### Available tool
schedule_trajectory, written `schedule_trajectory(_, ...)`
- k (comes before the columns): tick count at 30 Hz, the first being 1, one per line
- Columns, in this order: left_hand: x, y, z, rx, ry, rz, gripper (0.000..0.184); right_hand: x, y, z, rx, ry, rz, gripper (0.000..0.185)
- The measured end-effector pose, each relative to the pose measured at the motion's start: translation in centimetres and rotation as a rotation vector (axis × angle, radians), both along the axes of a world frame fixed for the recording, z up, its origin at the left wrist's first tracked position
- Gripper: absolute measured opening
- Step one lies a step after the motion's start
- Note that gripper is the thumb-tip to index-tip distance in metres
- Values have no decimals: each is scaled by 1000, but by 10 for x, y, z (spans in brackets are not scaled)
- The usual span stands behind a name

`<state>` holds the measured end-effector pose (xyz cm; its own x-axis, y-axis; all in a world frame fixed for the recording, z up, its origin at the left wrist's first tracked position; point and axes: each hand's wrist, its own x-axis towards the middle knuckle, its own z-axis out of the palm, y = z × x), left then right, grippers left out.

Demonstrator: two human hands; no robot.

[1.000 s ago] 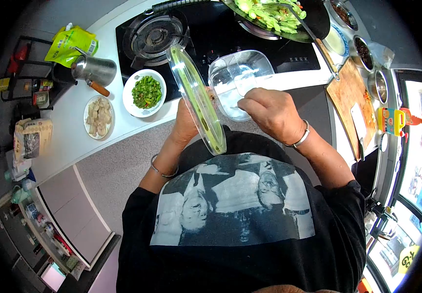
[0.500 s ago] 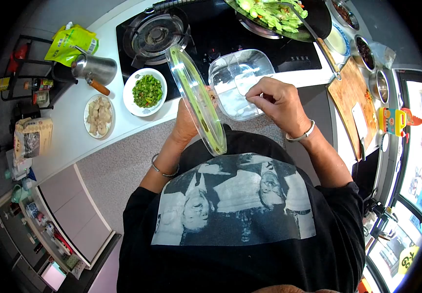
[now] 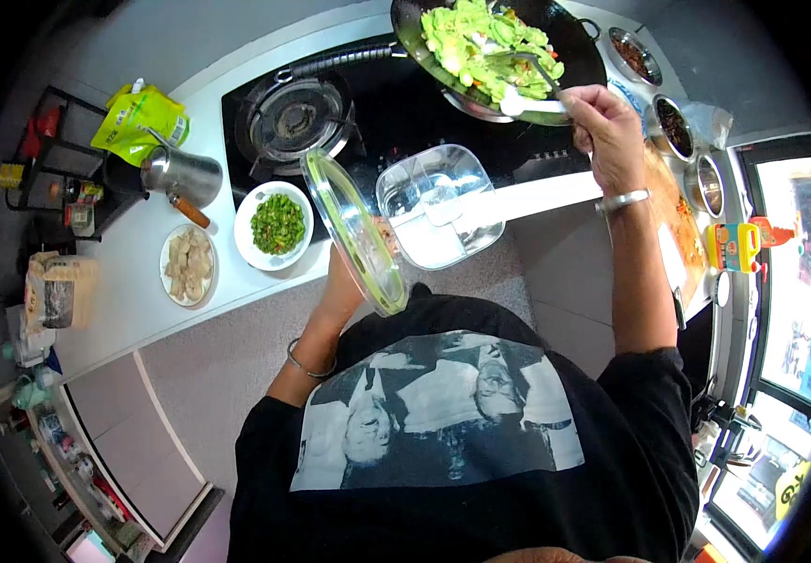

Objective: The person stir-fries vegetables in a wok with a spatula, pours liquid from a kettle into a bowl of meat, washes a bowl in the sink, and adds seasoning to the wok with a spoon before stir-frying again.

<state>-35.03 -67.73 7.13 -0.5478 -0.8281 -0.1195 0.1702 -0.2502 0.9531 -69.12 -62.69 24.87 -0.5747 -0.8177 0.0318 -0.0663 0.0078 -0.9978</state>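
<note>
My left hand [image 3: 341,286] is closed round the near side of a clear plastic container [image 3: 440,211] and is partly hidden behind its raised, green-rimmed lid [image 3: 354,232]. In my right hand [image 3: 609,136], fingers pinched, is a small white spoon [image 3: 515,103], held over the near edge of the wok [image 3: 412,38]. Chopped green vegetables [image 3: 480,47] lie in the wok beneath and behind the spoon, with a metal spatula [image 3: 538,68] resting among them. What the spoon carries is too small to tell.
Left on the counter are a bowl of chopped green peppers [image 3: 277,224], a plate of pale pieces [image 3: 189,266] and a metal pot [image 3: 187,176]. A burner [image 3: 297,117] sits behind. Metal bowls [image 3: 704,186], a cutting board [image 3: 682,225] and a knife [image 3: 672,258] are at right.
My right hand has moved from above the container up and right to the wok, with the white spoon now visible. The view has shifted; my left hand still holds the container.
</note>
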Motion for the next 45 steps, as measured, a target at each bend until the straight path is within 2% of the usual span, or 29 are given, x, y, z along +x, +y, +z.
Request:
schedule_trajectory(1,1,-2,-6,102,85,-12,35,-24,-9,-17,-37,345,-91,4)
schedule_trajectory(4,-1,-7,-6,75,118,-54,36,-26,-2,-6,111,545,-83,7)
schedule_trajectory(6,-1,-2,6,-40,10,-22,36,-3,8,-1,116,278,0,6)
schedule_trajectory(9,3,0,27,-229,-123,-8,32,47,25,10,166,251,164,5)
schedule_trajectory(10,5,0,38,-476,-247,-32,30,62,29,9,156,276,243,5)
schedule_trajectory(12,5,0,47,-62,42,-45,25,95,34,2,136,322,335,4)
schedule_trajectory(13,5,1,51,143,176,-19,23,106,35,-7,87,430,371,5)
schedule_trajectory(14,7,0,58,57,135,-31,24,117,34,-14,32,538,412,6)
schedule_trajectory(16,11,0,72,-115,51,-43,27,134,32,-9,145,586,476,9)
schedule_trajectory(17,12,-2,81,-418,23,-8,32,135,28,-14,22,665,508,10)
schedule_trajectory(18,17,-8,76,-594,-130,-26,34,135,24,-11,-62,772,543,11)
schedule_trajectory(20,22,-10,76,-426,-119,-24,29,149,22,14,-10,737,469,19)
schedule_trajectory(22,28,-10,83,-458,-157,23,30,170,19,55,-197,889,482,41)
schedule_trajectory(24,34,-11,83,-475,-164,58,31,192,13,68,-449,1207,666,58)
schedule_trajectory(26,43,-13,83,-512,-171,100,31,216,7,83,-495,1463,946,55)
schedule_trajectory(28,53,-16,83,-562,-172,153,31,223,-3,78,-564,1517,910,56)
schedule_trajectory(31,86,-23,83,-354,-168,135,23,214,-18,89,-456,1363,691,64)
schedule_trajectory(32,99,-26,82,-275,-141,114,24,210,-22,90,-448,1297,633,59)
schedule_trajectory(34,123,-35,98,-281,-86,185,23,210,-26,92,-413,1227,507,52)
schedule_trajectory(35,135,-40,108,-222,-138,233,23,207,-28,91,-404,1256,488,46)
schedule_trajectory(36,149,-43,115,-89,-29,269,20,206,-31,90,-370,1306,475,46)
schedule_trajectory(37,173,-56,104,-237,-189,267,23,202,-34,88,-321,1364,448,47)
schedule_trajectory(38,193,-66,92,-314,-134,349,23,196,-33,86,-256,1427,412,48)
schedule_trajectory(40,229,-88,109,-175,-83,524,19,177,-31,75,-72,1517,307,52)
schedule_trajectory(41,268,-103,101,-243,-146,478,23,163,-29,69,71,1537,231,54)
schedule_trajectory(42,268,-111,125,-241,-132,615,23,146,-25,61,204,1548,157,56)
schedule_trajectory(43,309,-133,101,-416,-208,620,19,122,-19,49,306,1562,58,58)
schedule_trajectory(45,350,-165,95,-435,-252,672,17,70,-1,24,542,1551,-117,60)
